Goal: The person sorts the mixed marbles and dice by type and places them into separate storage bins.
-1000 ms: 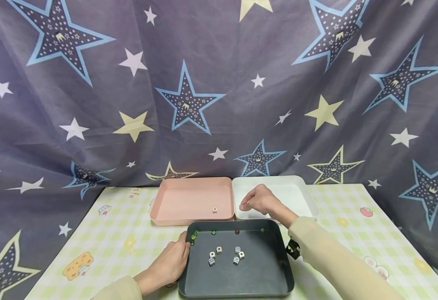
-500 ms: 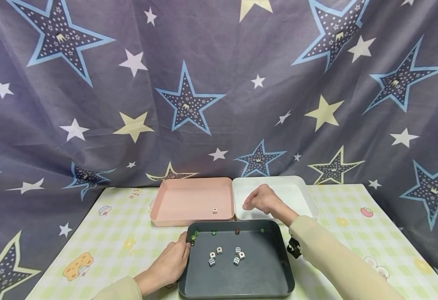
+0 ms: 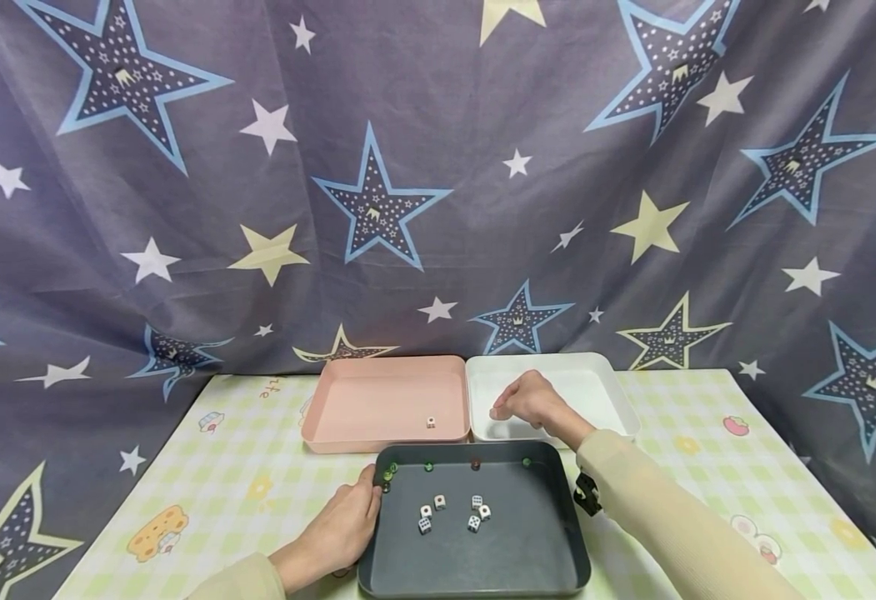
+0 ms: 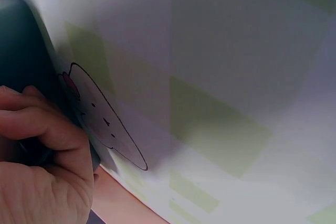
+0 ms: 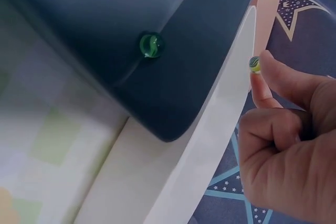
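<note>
My right hand [image 3: 531,400] is over the white tray [image 3: 591,387] in the head view. In the right wrist view its thumb and index finger pinch a green-yellow glass marble [image 5: 254,64], the other fingers curled in. With my left hand [image 3: 340,525] I grip the left side of the dark grey tray [image 3: 513,558]; the left wrist view shows the fingers curled at its wall. Several white dice [image 3: 425,526] lie in two loose clusters mid-tray. Along its far edge sit green marbles [image 3: 428,467] and a red marble [image 3: 475,464], with several more at the far left corner.
A pink tray [image 3: 377,396] stands beside the white one, behind the dark tray, with a single die [image 3: 431,422] near its front right. The table wears a green checked cloth [image 3: 235,483]. A star-patterned curtain [image 3: 453,225] hangs behind.
Over the white tray, my right hand has drifted slightly to the right. My left hand, the trays and the dice stay as they were.
</note>
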The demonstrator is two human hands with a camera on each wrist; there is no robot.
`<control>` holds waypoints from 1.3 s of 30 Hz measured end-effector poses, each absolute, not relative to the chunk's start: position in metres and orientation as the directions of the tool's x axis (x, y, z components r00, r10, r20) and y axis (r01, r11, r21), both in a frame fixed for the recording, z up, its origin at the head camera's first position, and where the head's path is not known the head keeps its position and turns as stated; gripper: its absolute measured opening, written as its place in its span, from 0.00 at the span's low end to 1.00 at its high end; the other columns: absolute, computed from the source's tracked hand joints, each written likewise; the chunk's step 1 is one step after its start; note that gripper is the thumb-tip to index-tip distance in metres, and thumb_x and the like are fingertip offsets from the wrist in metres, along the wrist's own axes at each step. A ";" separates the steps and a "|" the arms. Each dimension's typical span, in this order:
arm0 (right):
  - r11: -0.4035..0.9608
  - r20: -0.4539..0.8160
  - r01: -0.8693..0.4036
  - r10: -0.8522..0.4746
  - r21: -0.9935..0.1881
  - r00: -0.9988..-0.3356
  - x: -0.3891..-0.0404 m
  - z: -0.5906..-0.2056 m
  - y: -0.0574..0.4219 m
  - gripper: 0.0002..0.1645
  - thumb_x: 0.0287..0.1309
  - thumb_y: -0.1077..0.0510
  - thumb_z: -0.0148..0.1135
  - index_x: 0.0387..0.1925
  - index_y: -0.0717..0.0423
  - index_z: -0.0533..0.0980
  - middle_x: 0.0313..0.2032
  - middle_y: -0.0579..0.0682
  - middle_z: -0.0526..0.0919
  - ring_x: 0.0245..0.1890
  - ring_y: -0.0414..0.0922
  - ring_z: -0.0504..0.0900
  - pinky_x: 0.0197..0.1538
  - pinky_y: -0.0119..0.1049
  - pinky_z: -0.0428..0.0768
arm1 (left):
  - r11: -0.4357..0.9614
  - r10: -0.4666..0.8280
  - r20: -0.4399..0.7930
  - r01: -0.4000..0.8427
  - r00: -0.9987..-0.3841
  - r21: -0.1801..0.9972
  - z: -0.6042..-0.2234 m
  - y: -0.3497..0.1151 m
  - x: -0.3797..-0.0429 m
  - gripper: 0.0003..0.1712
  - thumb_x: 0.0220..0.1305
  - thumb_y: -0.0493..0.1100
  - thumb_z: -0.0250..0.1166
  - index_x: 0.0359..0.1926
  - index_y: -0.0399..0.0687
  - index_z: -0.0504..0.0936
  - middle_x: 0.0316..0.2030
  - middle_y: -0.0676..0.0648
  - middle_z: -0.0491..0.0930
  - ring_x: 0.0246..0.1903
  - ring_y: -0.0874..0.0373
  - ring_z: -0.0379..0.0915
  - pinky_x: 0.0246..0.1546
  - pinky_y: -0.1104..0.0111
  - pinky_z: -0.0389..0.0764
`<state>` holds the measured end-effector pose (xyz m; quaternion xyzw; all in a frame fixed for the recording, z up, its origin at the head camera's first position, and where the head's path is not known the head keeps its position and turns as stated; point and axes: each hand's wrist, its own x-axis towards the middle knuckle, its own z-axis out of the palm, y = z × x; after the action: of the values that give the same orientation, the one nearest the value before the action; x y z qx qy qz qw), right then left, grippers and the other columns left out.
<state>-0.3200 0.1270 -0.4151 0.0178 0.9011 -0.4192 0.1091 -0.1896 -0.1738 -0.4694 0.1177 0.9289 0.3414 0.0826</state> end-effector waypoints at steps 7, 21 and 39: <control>0.661 -0.207 0.122 -0.051 -0.741 -0.977 -0.325 -0.420 0.129 0.04 0.53 0.63 0.80 0.29 0.57 0.89 0.23 0.51 0.86 0.09 0.35 0.52 0.14 0.27 0.53 | 0.743 0.277 -0.078 0.162 -0.958 0.650 -0.470 -0.174 -0.190 0.27 0.84 0.35 0.44 0.72 0.16 0.56 0.27 0.46 0.81 0.27 0.62 0.82 0.29 0.65 0.85; 0.683 -0.224 0.139 -0.037 -0.717 -0.974 -0.329 -0.427 0.129 0.04 0.52 0.63 0.80 0.28 0.56 0.89 0.21 0.49 0.84 0.10 0.36 0.53 0.14 0.28 0.54 | 0.739 0.282 -0.063 0.175 -0.957 0.650 -0.470 -0.174 -0.189 0.26 0.83 0.35 0.44 0.71 0.16 0.57 0.27 0.46 0.81 0.27 0.63 0.82 0.29 0.66 0.85; 0.721 -0.201 0.110 -0.042 -0.684 -0.979 -0.328 -0.429 0.125 0.05 0.50 0.64 0.80 0.26 0.56 0.88 0.21 0.46 0.83 0.10 0.36 0.57 0.14 0.29 0.58 | 0.742 0.281 -0.054 0.182 -0.958 0.645 -0.469 -0.175 -0.188 0.25 0.83 0.35 0.46 0.70 0.20 0.60 0.28 0.45 0.82 0.29 0.62 0.82 0.31 0.64 0.86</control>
<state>-0.3279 0.1246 -0.4292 0.0185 0.9220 -0.3731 0.1017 -0.1879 -0.1752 -0.4694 0.1243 0.9305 0.3366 0.0738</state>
